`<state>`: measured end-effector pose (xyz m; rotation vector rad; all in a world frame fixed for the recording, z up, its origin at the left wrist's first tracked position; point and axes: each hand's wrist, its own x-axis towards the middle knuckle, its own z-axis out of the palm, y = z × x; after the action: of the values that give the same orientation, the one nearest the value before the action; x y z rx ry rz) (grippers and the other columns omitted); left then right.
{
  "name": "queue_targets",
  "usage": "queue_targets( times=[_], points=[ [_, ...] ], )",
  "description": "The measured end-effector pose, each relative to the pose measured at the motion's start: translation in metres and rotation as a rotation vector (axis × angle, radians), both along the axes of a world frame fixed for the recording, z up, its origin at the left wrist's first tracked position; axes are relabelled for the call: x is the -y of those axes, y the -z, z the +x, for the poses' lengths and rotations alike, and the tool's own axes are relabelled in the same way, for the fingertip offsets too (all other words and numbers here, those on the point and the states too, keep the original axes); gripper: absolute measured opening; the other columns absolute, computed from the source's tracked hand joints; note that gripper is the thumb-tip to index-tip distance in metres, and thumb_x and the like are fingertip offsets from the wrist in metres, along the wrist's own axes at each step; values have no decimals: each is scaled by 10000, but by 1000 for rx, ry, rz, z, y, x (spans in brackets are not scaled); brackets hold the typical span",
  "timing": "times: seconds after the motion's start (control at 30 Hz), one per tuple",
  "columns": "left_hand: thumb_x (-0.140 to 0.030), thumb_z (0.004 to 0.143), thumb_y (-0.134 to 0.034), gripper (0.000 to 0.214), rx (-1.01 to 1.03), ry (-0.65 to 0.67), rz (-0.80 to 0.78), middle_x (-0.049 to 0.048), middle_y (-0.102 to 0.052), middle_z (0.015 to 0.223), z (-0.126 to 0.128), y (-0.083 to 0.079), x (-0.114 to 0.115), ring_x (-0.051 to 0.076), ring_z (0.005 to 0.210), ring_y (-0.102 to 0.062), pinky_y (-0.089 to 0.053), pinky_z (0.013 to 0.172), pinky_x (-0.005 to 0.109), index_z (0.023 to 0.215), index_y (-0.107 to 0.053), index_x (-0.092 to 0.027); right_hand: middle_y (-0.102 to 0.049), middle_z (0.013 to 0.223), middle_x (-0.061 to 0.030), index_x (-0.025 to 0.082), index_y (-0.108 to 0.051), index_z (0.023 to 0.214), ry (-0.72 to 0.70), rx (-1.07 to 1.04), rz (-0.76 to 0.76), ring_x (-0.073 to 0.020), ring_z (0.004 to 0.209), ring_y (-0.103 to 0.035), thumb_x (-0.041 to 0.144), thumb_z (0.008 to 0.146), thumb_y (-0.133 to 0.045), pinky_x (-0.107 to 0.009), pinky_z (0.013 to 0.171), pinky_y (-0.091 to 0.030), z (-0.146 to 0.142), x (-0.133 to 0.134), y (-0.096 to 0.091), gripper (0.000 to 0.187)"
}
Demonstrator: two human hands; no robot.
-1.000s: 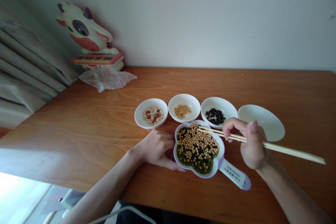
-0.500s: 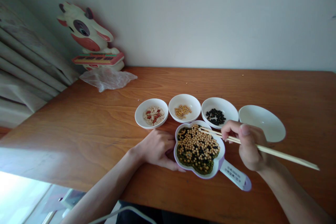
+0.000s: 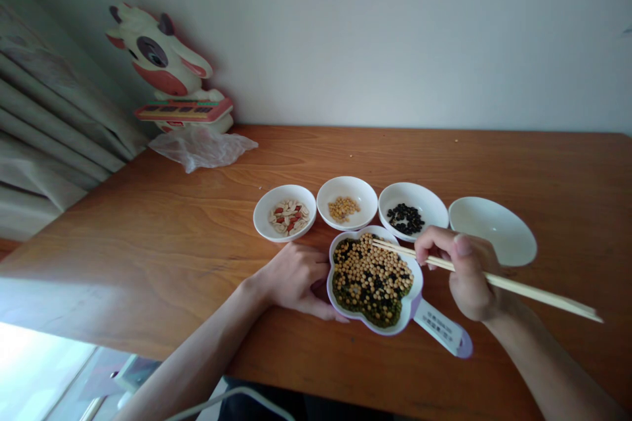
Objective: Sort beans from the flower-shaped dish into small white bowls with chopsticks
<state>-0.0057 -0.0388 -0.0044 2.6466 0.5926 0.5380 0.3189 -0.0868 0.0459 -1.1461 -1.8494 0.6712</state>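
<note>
A white, lilac-edged flower-shaped bowl with a handle [image 3: 419, 276] stands in front of me, filled with soybeans [image 3: 368, 263], black beans and small green beans. My left hand [image 3: 299, 279] grips its left side, the thumb along the near rim and the fingertips hidden. Pinched in my right hand [image 3: 467, 270] is a pair of chopsticks [image 3: 538, 293]. Their tips are among the soybeans near the bowl's far edge. Whether a bean sits between the tips is too small to tell.
Behind the handled bowl, a row of white bowls holds peanuts [image 3: 289, 217], soybeans [image 3: 344, 208] and black beans [image 3: 405, 218]. An empty white bowl [image 3: 494, 220] ends the row at right. A cow toy with a keyboard [image 3: 170, 72] and a plastic bag [image 3: 205, 148] are at back left.
The chopstick tips have shifted slightly left over the soybeans, with a small move of my right hand. My left hand and the bowls stay put.
</note>
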Motion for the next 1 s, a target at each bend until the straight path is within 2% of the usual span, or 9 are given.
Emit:
queue_targets(
  times=[0.2,0.4,0.57,0.77,1.0],
  points=[
    [-748,856,-799,598,-4,11,-12,12,-687,692,0,1,0,160,585,-604,-384,562,320,695,-617,-201,-640,714,-20,235,-642,805,-28,60,22,-179,630,-537,641,1133,-211,-340,622,-379,-1,-1,-3,677],
    [-768,862,-778,625,1,4,6,7,-668,665,0,0,0,152,555,-580,-356,544,328,670,-600,-200,-636,729,-20,244,-629,814,-28,-10,-73,-191,654,-589,641,1132,-106,-349,638,-406,5,-2,4,729],
    [-753,864,-786,609,8,10,-2,8,-675,672,0,-1,0,150,561,-582,-361,549,319,680,-604,-202,-640,745,-17,242,-634,839,-54,3,-55,-183,667,-583,596,1147,-194,-345,638,-401,3,-2,2,643],
    [-731,838,-829,593,7,9,-13,5,-682,683,0,0,-1,147,571,-579,-369,558,311,689,-607,-202,-612,712,5,227,-634,816,-15,29,6,-144,641,-555,464,1171,-334,-313,623,-401,-3,-2,-5,521],
    [-722,835,-835,584,-13,7,-7,16,-696,698,0,-1,0,159,593,-610,-386,581,310,694,-620,-198,-621,685,4,215,-659,781,35,-24,31,-135,633,-587,432,1178,-336,-306,625,-433,-3,-2,2,556]
  ],
)
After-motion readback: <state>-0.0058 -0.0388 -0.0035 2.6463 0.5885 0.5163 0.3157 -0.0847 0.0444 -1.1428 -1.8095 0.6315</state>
